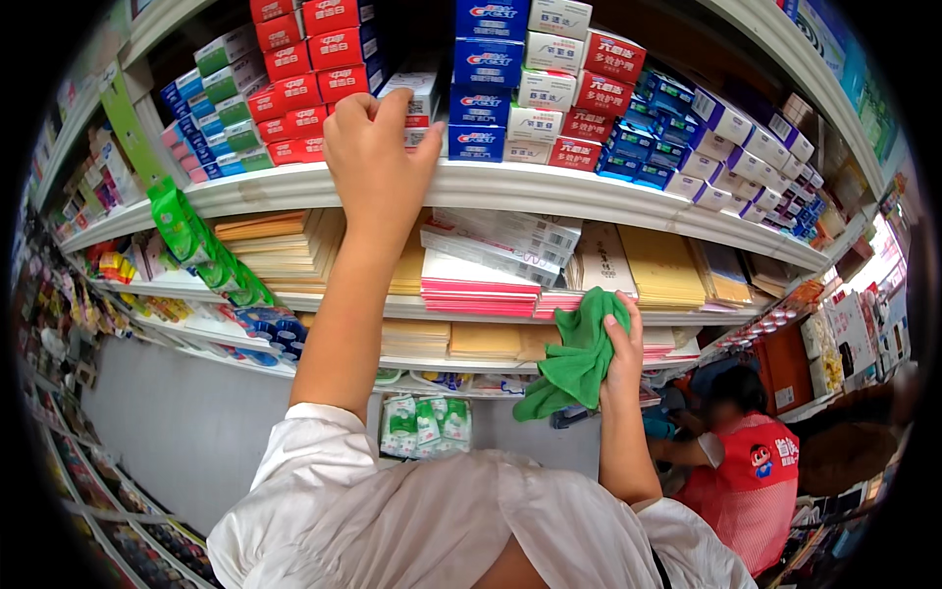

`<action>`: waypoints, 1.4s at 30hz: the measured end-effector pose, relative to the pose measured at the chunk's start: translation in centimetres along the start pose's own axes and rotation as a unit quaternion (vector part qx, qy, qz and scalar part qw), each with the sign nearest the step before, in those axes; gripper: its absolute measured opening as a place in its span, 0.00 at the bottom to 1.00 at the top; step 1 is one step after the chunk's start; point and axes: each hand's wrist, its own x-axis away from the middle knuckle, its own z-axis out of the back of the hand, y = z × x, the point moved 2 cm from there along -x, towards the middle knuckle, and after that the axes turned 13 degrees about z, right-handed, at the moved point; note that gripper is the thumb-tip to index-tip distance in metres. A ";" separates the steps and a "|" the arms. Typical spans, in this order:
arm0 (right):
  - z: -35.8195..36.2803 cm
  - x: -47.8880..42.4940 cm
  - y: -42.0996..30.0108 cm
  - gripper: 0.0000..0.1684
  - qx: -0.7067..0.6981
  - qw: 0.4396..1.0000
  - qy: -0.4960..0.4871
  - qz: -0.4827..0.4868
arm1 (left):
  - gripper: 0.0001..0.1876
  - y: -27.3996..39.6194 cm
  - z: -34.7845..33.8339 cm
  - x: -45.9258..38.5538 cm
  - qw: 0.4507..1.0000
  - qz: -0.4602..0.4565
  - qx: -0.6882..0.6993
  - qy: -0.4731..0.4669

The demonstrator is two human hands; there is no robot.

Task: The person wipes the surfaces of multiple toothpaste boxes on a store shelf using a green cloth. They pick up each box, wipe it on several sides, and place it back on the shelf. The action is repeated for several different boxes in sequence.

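Note:
My left hand is raised at the front of the upper white shelf. Its fingers are bent over a short stack of white toothpaste boxes, in the gap between two taller stacks. Whether the fingers grip a box or only touch it cannot be made out. Red toothpaste boxes rise just left of the hand, and blue Crest boxes stand on its right. Lower down, my right hand holds a crumpled green cloth before the lower shelves.
Long clear-wrapped boxes lie on stacked envelopes below. Green packets hang in a strip at left. A carton of green-white packs rests on the floor. A person in a red vest crouches close on my right.

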 end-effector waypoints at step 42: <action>-3.0 8.5 2.5 0.37 -0.034 0.989 -0.064 -0.127 | 0.36 -1.5 12.0 9.0 0.850 0.349 0.390 -0.060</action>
